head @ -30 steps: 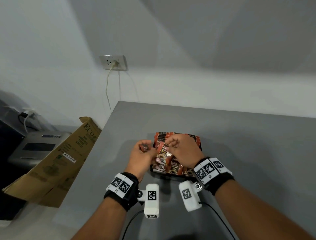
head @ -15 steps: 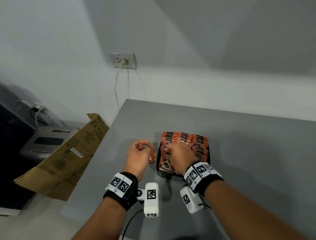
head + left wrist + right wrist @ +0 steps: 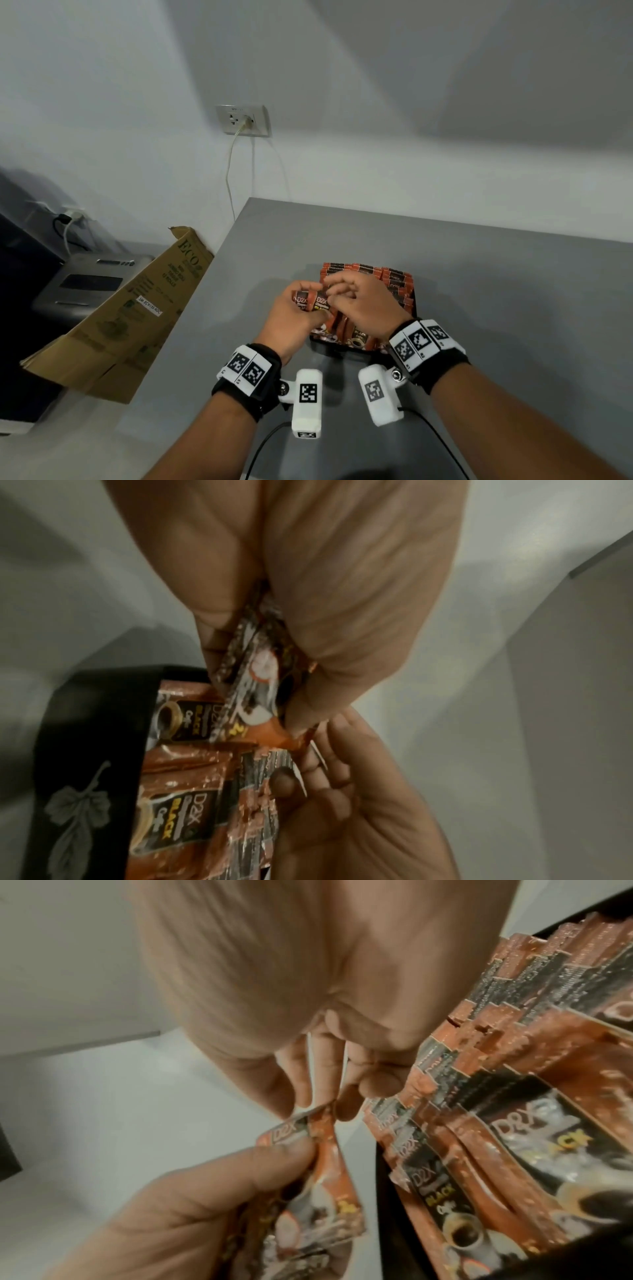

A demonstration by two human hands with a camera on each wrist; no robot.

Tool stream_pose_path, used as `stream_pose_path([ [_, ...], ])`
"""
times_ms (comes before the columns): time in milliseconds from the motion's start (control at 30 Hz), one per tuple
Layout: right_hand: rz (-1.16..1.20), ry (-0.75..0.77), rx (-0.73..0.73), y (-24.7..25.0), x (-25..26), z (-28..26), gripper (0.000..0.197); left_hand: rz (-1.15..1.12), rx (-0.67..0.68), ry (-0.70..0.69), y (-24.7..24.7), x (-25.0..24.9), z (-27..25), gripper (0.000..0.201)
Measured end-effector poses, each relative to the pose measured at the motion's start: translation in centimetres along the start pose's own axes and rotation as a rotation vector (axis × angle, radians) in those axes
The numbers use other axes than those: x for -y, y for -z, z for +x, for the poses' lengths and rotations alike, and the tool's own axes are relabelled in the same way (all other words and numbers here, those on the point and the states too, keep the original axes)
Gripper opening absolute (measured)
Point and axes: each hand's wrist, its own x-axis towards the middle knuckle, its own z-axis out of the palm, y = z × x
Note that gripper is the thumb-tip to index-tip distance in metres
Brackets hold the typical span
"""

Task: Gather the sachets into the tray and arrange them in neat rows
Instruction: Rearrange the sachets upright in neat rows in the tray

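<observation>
On the grey table (image 3: 496, 308), close to its left edge, sits a black tray (image 3: 85, 723) with a pale leaf printed on its rim. It holds orange and black coffee sachets (image 3: 514, 1123) standing in overlapping rows, their printed faces tilted toward the person (the near ones read "D2X" and "BLACK").

The left hand (image 3: 291, 325) hangs just left of the tray and above the table, its grip closed round a few more sachets (image 3: 310, 301), thumb on one side and fingers on the other. In the right wrist view the thumb presses across the top of this small bundle (image 3: 325, 1191).

The right hand (image 3: 363, 308) is over the tray's left part, fingers curled, and reaches across to the held bundle. Its fingertips (image 3: 301, 1085) pinch the upper corner of one sachet there, a narrow grip on the foil edge. The two hands are touching or nearly so.

Beside the table, at the left, a flattened cardboard box (image 3: 130, 315) leans against it, with a grey machine (image 3: 85, 284) behind. A wall socket (image 3: 243, 120) above has a pale cable plugged in.
</observation>
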Motion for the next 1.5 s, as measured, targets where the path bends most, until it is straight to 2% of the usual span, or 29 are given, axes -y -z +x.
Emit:
stream_pose_path([
  [67, -0.067, 0.008, -0.031, 0.5, -0.4, 0.3, 0.019, 0.000, 0.002, 0.006, -0.6, -0.1, 0.0, 0.041],
  [167, -0.130, -0.051, -0.126, 1.2, -1.9, 0.7, 0.015, -0.081, -0.175, 0.025, -0.7, -0.7, 0.6, 0.021],
  [267, -0.203, -0.099, -0.108, 0.8, -2.8, 0.5, 0.015, -0.167, -0.297, 0.048, 0.2, -1.0, 1.2, 0.028],
  [400, -0.235, -0.047, -0.049, -0.9, -2.8, 0.1, 0.019, -0.183, -0.302, 0.061, 0.5, -1.3, 1.0, 0.035],
  [633, -0.221, 0.029, -0.050, -1.0, -2.2, 1.1, 0.028, -0.113, -0.298, 0.018, 0.7, -0.8, 0.5, 0.028],
  [800, -0.301, -0.025, 0.026, -2.1, -3.2, 1.0, 0.027, -0.082, -0.265, -0.025, 0.5, -0.9, 0.4, 0.038],
  [900, -0.381, -0.006, 0.077, -2.6, -3.5, 0.8, 0.031, -0.043, -0.245, -0.029, 0.3, -0.6, 0.5, 0.035],
  [1000, -0.380, 0.027, -0.003, -1.7, -3.5, 0.6, 0.023, 0.024, -0.203, -0.025, 0.1, -0.2, 0.4, 0.029],
  [1067, -0.368, -0.033, -0.070, -0.2, -3.1, 0.4, 0.022, 0.066, -0.164, -0.025, 0.2, 0.1, 0.4, 0.031],
  [1167, -0.208, -0.113, -0.102, 2.0, -2.5, -0.4, 0.025, 0.123, -0.109, -0.043, -0.2, 0.0, 0.5, 0.034],
  [1233, -0.024, -0.135, -0.002, 2.4, -1.8, -1.3, 0.033, 0.166, -0.010, -0.083, -1.1, -0.3, 0.4, 0.030],
  [1300, 0.022, -0.107, 0.054, 2.5, -1.4, -2.0, 0.034, 0.211, 0.096, -0.123, -2.2, -0.7, 0.3, 0.026],
  [1367, -0.039, -0.088, -0.030, 3.4, -1.7, -2.4, 0.028, 0.262, 0.127, -0.160, -2.9, -1.0, 0.3, 0.026],
  [1433, -0.116, -0.139, -0.130, 5.3, -2.5, -2.8, 0.029, 0.333, 0.123, -0.170, -2.8, -1.1, 0.5, 0.030],
  [1500, -0.209, -0.189, -0.158, 6.9, -3.2, -3.8, 0.025, 0.516, 0.119, -0.202, -2.4, -1.1, 0.7, 0.034],
])
